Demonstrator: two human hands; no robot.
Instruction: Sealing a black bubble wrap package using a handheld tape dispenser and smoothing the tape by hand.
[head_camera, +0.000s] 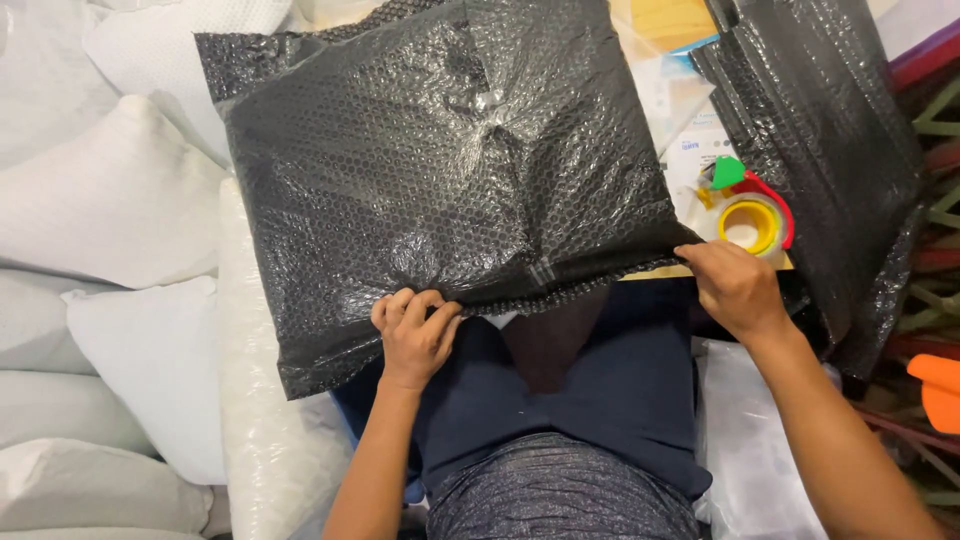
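A large black bubble-wrap bag, stuffed and puffy, lies across my lap and the surface in front of me. My left hand pinches its near edge at the lower middle, fingers curled over the plastic. My right hand grips the bag's near right corner. A short strip of tape or a small mark shows on the near edge between my hands.
White pillows are piled along the left side. A tape dispenser with a yellow roll, red frame and green tab sits just beyond my right hand. Another black bubble-wrap sheet lies at the right. An orange object is at the right edge.
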